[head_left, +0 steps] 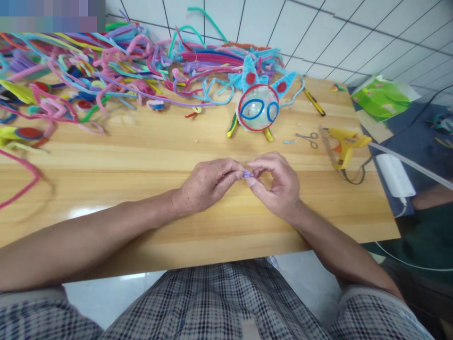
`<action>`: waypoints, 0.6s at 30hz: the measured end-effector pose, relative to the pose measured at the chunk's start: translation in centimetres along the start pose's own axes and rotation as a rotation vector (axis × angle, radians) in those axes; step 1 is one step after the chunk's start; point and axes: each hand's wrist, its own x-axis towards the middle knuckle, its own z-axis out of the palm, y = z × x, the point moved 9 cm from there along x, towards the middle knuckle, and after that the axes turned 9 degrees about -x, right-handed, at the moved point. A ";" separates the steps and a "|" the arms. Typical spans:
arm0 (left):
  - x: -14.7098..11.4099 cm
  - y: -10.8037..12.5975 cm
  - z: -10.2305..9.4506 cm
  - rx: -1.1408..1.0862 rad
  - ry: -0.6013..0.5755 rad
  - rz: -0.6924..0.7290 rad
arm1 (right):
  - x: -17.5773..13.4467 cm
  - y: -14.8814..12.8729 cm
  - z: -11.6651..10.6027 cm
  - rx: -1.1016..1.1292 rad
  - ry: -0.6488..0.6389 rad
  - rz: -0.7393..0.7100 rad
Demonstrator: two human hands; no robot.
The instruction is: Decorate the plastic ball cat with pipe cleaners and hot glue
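Observation:
My left hand (207, 185) and my right hand (275, 183) meet over the middle of the wooden table (141, 156). Between their fingertips they pinch a small purple piece (247, 174), probably a bit of pipe cleaner; most of it is hidden by the fingers. Just beyond the hands stands a clear ball figure (257, 107) with blue and red pipe-cleaner rings, blue ears and yellow feet.
A big heap of coloured pipe cleaners (88, 71) covers the table's far left. Small scissors (308, 138), a yellow glue gun (345, 144) with its cord, and a yellow cutter (314, 101) lie to the right. A green bag (382, 98) sits beyond the table edge.

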 end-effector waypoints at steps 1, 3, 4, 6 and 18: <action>0.0 0.0 0.0 0.000 -0.002 0.001 | 0.1 -0.2 0.0 -0.004 0.003 -0.019; 0.1 0.1 0.0 -0.004 -0.006 0.010 | 0.1 -0.4 -0.1 -0.006 0.006 -0.036; 0.1 0.2 0.0 -0.009 -0.007 0.018 | 0.1 -0.4 -0.1 -0.010 0.003 -0.035; 0.1 0.4 0.0 -0.024 -0.005 0.039 | 0.1 -0.3 0.0 -0.022 -0.013 -0.028; 0.1 0.0 0.1 -0.046 -0.023 0.003 | 0.1 -0.2 0.1 0.026 -0.045 -0.018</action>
